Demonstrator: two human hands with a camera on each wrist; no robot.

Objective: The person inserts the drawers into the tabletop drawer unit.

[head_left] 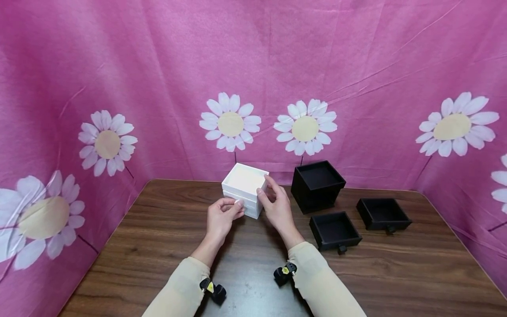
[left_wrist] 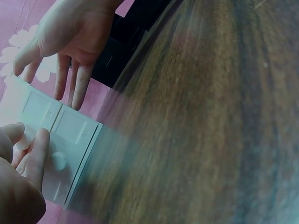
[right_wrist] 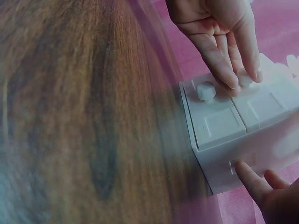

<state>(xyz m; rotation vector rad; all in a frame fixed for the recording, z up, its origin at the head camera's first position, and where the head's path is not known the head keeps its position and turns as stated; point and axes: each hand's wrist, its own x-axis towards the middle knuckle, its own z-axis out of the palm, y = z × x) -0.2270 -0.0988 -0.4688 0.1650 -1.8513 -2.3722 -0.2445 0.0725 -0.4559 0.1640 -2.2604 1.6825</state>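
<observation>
At the white two-drawer cabinet (head_left: pixel 246 193) | left hand (head_left: pixel 219 219) pinching upper round knob (right_wrist: pixel 245 81) | right hand (head_left: pixel 277 209) spread against side wall (right_wrist: pixel 266 149) | best: brace firmly, move knob level

White box (head_left: pixel 240 187) looks like smooth plastic from over here, black box (head_left: pixel 313 201) kinda matt, tabletop (head_left: pixel 166 237) has wood grain with a slight sheen, and that pink backdrop (head_left: pixel 253 53) is wrinkly cloth.

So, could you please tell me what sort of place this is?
Probably an indoor recording corner: a wood-grain table, pink daisy-print cloth behind and at both sides, and black wrist cameras.
</observation>
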